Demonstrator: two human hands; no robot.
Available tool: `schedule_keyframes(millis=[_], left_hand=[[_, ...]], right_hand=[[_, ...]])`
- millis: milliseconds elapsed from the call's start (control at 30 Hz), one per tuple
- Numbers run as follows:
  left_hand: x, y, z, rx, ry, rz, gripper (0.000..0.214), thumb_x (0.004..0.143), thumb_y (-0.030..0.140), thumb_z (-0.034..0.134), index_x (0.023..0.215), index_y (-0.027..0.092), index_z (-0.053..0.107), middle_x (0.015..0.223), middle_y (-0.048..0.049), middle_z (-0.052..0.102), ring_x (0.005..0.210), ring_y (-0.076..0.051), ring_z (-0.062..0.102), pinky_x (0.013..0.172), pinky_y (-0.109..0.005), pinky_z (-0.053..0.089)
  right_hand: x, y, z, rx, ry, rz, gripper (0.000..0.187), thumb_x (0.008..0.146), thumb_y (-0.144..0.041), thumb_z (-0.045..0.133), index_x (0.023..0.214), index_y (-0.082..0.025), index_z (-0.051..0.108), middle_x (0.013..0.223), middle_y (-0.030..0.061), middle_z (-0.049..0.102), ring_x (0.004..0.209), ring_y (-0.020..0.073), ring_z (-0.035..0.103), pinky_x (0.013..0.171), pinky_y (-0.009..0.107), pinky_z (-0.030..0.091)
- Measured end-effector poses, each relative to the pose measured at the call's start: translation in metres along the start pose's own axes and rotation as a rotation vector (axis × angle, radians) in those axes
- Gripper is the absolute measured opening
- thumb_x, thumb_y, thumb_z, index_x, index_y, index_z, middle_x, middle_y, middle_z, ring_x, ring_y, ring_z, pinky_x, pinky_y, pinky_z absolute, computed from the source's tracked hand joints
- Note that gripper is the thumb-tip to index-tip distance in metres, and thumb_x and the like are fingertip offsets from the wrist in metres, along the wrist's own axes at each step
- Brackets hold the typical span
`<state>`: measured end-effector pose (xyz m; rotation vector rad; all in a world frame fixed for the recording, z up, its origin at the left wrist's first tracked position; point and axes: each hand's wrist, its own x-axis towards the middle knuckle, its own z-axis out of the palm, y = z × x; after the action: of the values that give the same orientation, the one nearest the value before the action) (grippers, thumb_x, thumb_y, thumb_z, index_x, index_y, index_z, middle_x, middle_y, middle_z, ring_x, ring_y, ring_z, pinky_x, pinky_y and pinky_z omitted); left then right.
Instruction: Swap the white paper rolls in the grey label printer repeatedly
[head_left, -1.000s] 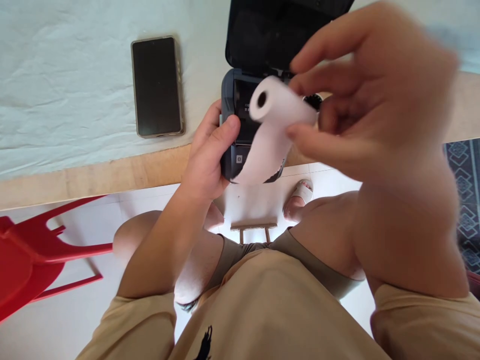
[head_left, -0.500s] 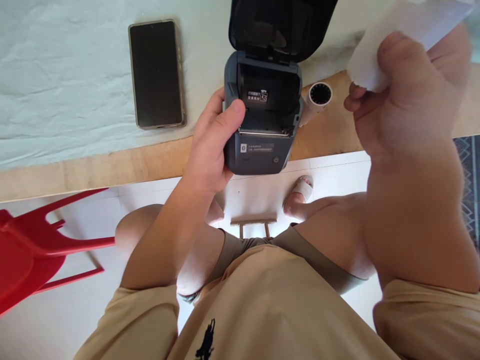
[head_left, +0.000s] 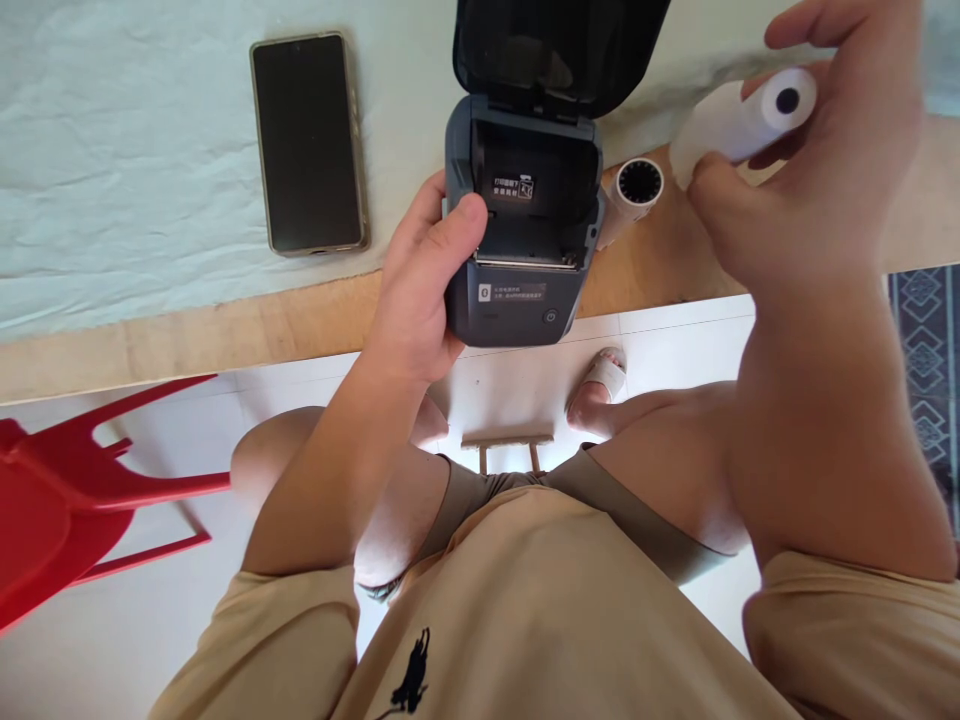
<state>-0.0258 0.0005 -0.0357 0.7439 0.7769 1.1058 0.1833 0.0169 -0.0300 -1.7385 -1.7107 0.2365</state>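
My left hand (head_left: 420, 290) grips the left side of a small dark grey printer (head_left: 521, 240) at the table's near edge, thumb on its top rim. The printer's lid (head_left: 559, 45) stands open and its paper bay is empty. My right hand (head_left: 817, 170) is raised at the upper right, fingers closed round a white paper roll (head_left: 739, 120) whose dark core hole faces me. A second small roll (head_left: 637, 190) lies on the table just right of the printer.
A black phone (head_left: 307, 140) lies face up on the pale cloth (head_left: 127, 150) left of the printer. The wooden table edge (head_left: 187, 340) runs across. A red chair (head_left: 67, 500) stands at lower left. My knees and feet are below the table.
My right hand lifted the paper roll away from the printer's bay to the upper right and turned it so its core faces me. The left hand kept hold of the printer.
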Motion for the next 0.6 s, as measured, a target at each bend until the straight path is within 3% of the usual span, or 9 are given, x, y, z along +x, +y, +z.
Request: schedule_keyframes(millis=[133, 200, 267, 367, 400, 533, 600], left_hand=[[0.0, 0.0, -0.001, -0.015, -0.004, 0.005, 0.018, 0.07, 0.031, 0.046, 0.085, 0.022, 0.049, 0.083, 0.0001, 0.057, 0.075, -0.012, 0.056, 0.067, -0.027, 0.046], [0.0, -0.001, -0.002, -0.018, -0.009, -0.003, 0.018, 0.07, 0.032, 0.047, 0.085, 0.022, 0.049, 0.084, 0.0002, 0.057, 0.076, -0.012, 0.056, 0.068, -0.027, 0.047], [0.0, -0.001, -0.002, -0.021, -0.006, -0.001, 0.018, 0.07, 0.032, 0.046, 0.085, 0.022, 0.048, 0.086, 0.0001, 0.057, 0.079, -0.013, 0.056, 0.07, -0.028, 0.047], [0.001, -0.002, -0.001, -0.004, -0.009, 0.009, 0.018, 0.071, 0.033, 0.044, 0.086, 0.023, 0.047, 0.09, -0.0012, 0.057, 0.082, -0.014, 0.056, 0.074, -0.03, 0.047], [0.001, -0.002, -0.001, 0.003, -0.014, 0.007, 0.018, 0.071, 0.033, 0.044, 0.086, 0.023, 0.047, 0.091, -0.0015, 0.057, 0.083, -0.015, 0.056, 0.075, -0.031, 0.047], [0.001, -0.001, 0.0, 0.016, -0.017, -0.025, 0.02, 0.07, 0.035, 0.045, 0.086, 0.025, 0.046, 0.093, -0.0018, 0.057, 0.093, -0.02, 0.055, 0.081, -0.036, 0.046], [0.001, -0.001, 0.0, 0.016, -0.023, -0.036, 0.021, 0.069, 0.035, 0.045, 0.087, 0.025, 0.046, 0.094, -0.002, 0.058, 0.096, -0.021, 0.053, 0.082, -0.037, 0.046]], right_hand=[[-0.001, 0.004, 0.001, -0.082, -0.094, -0.006, 0.055, 0.054, -0.015, 0.045, 0.107, -0.026, 0.033, 0.092, -0.0041, 0.049, 0.059, -0.0082, 0.035, 0.055, 0.008, 0.029], [-0.002, -0.001, -0.003, -0.102, -0.094, -0.028, 0.056, 0.054, -0.016, 0.045, 0.108, -0.023, 0.034, 0.103, -0.0025, 0.044, 0.079, -0.0044, 0.042, 0.067, 0.009, 0.036], [-0.004, -0.01, -0.009, -0.117, -0.063, -0.046, 0.055, 0.054, -0.017, 0.045, 0.108, -0.019, 0.035, 0.109, -0.0006, 0.037, 0.098, 0.0014, 0.039, 0.077, 0.011, 0.037], [-0.011, -0.025, -0.015, -0.102, 0.052, -0.069, 0.047, 0.057, -0.014, 0.039, 0.103, -0.015, 0.039, 0.105, 0.0016, 0.038, 0.087, -0.0003, 0.041, 0.062, 0.01, 0.029], [-0.013, -0.03, -0.016, -0.096, 0.038, -0.087, 0.045, 0.058, -0.012, 0.036, 0.102, -0.014, 0.039, 0.104, 0.0017, 0.039, 0.082, -0.0016, 0.042, 0.057, 0.01, 0.025], [-0.022, -0.04, -0.006, -0.13, -0.24, -0.13, 0.045, 0.062, -0.021, 0.039, 0.107, -0.024, 0.036, 0.106, -0.0026, 0.039, 0.085, -0.001, 0.043, 0.058, 0.01, 0.033], [-0.024, -0.038, 0.004, -0.154, -0.296, -0.112, 0.044, 0.062, -0.028, 0.044, 0.106, -0.029, 0.036, 0.105, -0.0034, 0.039, 0.089, 0.0004, 0.042, 0.064, 0.011, 0.037]])
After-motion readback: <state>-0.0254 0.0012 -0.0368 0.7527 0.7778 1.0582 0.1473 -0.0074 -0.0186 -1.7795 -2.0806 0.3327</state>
